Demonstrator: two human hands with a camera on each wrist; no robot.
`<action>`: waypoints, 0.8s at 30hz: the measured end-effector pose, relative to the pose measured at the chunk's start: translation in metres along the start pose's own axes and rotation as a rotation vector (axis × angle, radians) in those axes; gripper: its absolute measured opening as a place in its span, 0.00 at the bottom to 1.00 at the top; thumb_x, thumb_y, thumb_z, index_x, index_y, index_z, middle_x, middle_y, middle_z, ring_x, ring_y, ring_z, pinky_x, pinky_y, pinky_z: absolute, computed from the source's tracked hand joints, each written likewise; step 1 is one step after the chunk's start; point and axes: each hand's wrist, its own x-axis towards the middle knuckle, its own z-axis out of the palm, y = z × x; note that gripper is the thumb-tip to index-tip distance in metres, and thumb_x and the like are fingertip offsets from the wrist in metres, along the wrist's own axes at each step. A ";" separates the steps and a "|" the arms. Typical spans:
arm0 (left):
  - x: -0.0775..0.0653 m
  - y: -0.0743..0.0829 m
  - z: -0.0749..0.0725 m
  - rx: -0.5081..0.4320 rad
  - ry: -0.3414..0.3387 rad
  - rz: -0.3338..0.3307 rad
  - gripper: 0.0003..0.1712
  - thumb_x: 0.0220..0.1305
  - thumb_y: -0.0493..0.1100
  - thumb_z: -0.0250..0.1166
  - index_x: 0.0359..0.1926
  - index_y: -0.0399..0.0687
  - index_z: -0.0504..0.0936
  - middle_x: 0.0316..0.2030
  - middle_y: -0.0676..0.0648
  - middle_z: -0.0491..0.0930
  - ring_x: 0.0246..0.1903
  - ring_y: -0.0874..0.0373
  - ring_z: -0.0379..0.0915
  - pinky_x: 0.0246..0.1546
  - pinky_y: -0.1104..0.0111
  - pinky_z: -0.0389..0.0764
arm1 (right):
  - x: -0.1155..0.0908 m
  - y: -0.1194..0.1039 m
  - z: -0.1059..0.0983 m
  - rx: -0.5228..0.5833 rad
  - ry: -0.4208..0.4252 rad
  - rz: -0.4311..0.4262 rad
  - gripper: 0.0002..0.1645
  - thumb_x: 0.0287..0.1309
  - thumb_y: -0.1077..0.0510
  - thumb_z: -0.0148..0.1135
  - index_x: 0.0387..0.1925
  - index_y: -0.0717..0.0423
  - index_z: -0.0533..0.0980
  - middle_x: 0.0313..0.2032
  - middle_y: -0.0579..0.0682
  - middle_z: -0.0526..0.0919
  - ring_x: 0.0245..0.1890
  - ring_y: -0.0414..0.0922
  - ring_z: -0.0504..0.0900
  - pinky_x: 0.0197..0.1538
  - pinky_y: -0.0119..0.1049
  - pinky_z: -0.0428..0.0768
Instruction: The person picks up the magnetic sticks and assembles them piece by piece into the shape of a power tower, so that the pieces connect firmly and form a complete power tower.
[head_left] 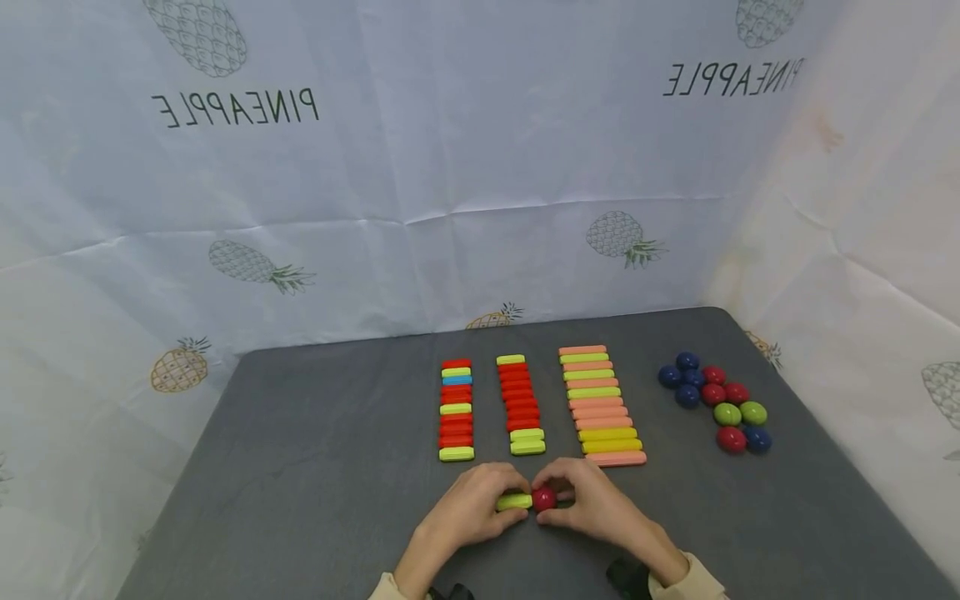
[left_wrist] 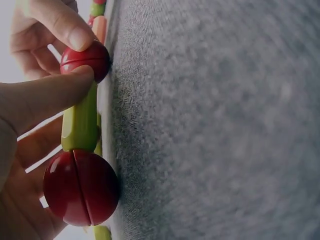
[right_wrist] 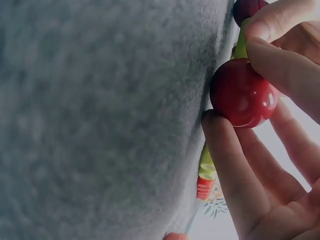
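Both hands meet at a short yellow-green stick (head_left: 514, 502) near the front of the table. The left hand (head_left: 472, 504) holds the stick between thumb and fingers; its thumb tip reaches the joint with a red ball (head_left: 543, 499). That ball touches the stick's right end, pinched by the right hand (head_left: 596, 504). A second red ball (left_wrist: 81, 188) sits on the stick's left end in the left wrist view, hidden behind the left hand in the head view. Both balls are close to or on the grey surface.
Beyond the hands lie three columns of sticks: a mostly red one (head_left: 456, 421), another red and yellow-green one (head_left: 519, 392), and a longer pink, yellow and green one (head_left: 600, 403). Several blue, red and green balls (head_left: 731, 439) cluster on the right of the grey table (head_left: 315, 467).
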 end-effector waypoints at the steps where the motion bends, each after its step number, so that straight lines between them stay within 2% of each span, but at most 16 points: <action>1: 0.000 0.000 0.000 0.001 0.001 -0.002 0.11 0.62 0.44 0.75 0.46 0.54 0.89 0.39 0.59 0.87 0.39 0.72 0.77 0.46 0.75 0.81 | 0.000 0.000 0.000 -0.003 0.001 0.000 0.19 0.50 0.59 0.80 0.44 0.56 0.84 0.44 0.53 0.87 0.40 0.39 0.88 0.44 0.35 0.88; 12: 0.000 -0.001 0.003 -0.052 0.049 -0.040 0.11 0.61 0.42 0.75 0.46 0.53 0.88 0.38 0.58 0.87 0.36 0.74 0.75 0.41 0.76 0.80 | -0.001 0.002 -0.001 -0.017 0.003 0.016 0.19 0.54 0.59 0.78 0.47 0.56 0.83 0.44 0.52 0.87 0.39 0.37 0.86 0.44 0.35 0.88; 19: 0.000 -0.003 0.001 -0.115 0.128 -0.123 0.16 0.59 0.40 0.74 0.50 0.50 0.86 0.30 0.58 0.81 0.26 0.74 0.69 0.30 0.78 0.75 | -0.003 0.003 -0.003 -0.104 0.066 -0.001 0.18 0.58 0.56 0.75 0.50 0.55 0.83 0.46 0.52 0.87 0.37 0.35 0.83 0.41 0.27 0.84; 22: 0.000 -0.005 0.001 -0.107 0.147 -0.142 0.21 0.59 0.40 0.73 0.55 0.47 0.84 0.26 0.57 0.77 0.23 0.72 0.66 0.26 0.77 0.72 | -0.004 0.003 -0.005 -0.148 0.094 -0.005 0.16 0.58 0.56 0.75 0.48 0.54 0.84 0.44 0.51 0.88 0.37 0.36 0.84 0.41 0.27 0.84; 24: 0.000 -0.007 0.001 -0.102 0.145 -0.152 0.24 0.59 0.40 0.73 0.58 0.46 0.82 0.24 0.56 0.75 0.21 0.71 0.63 0.24 0.77 0.69 | -0.003 0.001 -0.005 -0.220 0.137 -0.007 0.14 0.57 0.58 0.75 0.45 0.54 0.85 0.41 0.48 0.87 0.36 0.36 0.83 0.41 0.29 0.84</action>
